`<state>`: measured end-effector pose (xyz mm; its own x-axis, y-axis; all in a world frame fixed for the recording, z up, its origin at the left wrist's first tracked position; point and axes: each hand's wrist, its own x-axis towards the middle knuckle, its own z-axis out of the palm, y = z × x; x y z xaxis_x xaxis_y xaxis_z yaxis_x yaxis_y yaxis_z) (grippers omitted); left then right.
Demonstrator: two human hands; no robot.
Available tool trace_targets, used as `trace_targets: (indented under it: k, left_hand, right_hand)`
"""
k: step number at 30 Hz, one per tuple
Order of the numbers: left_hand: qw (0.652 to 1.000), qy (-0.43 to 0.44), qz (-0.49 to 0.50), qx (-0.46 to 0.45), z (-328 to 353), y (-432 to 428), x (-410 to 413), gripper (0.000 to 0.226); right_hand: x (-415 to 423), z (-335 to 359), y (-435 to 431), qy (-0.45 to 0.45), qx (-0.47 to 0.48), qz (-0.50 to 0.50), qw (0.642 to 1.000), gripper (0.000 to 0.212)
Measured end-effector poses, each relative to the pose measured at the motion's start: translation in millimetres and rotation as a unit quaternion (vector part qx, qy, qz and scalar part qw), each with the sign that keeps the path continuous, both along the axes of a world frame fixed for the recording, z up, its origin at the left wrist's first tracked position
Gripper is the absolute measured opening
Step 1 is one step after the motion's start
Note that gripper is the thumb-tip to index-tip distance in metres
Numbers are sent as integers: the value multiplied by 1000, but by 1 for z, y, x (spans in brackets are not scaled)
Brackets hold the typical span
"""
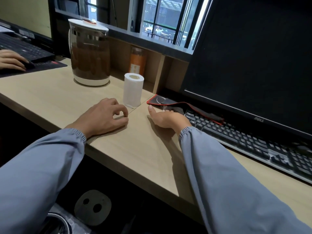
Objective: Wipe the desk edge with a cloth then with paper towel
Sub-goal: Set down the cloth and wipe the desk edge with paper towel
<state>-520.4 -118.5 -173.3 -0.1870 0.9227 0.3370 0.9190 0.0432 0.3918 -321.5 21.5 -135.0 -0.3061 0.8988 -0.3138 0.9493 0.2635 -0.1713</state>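
A white paper towel roll (pixel 133 89) stands upright on the light wooden desk (pixel 135 149), just beyond my hands. A dark grey cloth (pixel 177 109) lies crumpled at the keyboard's left end, against a black mat with a red border (pixel 168 101). My right hand (pixel 167 119) lies on the desk with its fingertips at the cloth and its thumb spread apart; the fingers are partly hidden. My left hand (pixel 103 115) rests on the desk left of the roll, fingers curled in, holding nothing. The desk's front edge (pixel 135 171) runs diagonally below my sleeves.
A black keyboard (pixel 244 141) and a dark monitor (pixel 253 56) fill the right side. A large jug of brown liquid (pixel 89 54) and an orange bottle (pixel 137 63) stand at the back. Another person's hand (pixel 11 59) holds a mouse beside a second keyboard (pixel 22 46) at far left.
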Motion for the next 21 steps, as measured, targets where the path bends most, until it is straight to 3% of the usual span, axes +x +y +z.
trace_targets:
  k: [6,12,21]
  left_hand:
    - [1000,5,12,-17,2,-2,2,20]
    - [1000,1,0,-3,-3,-3,-1,18]
    - [1000,-6,0,4,-2,-1,-1,19]
  right_hand:
    - [7,4,-20,-7,9,19,1000,101]
    - [1,-11,10,19,115,11,993,93]
    - [-5,-19,20,22,73,2,997,97]
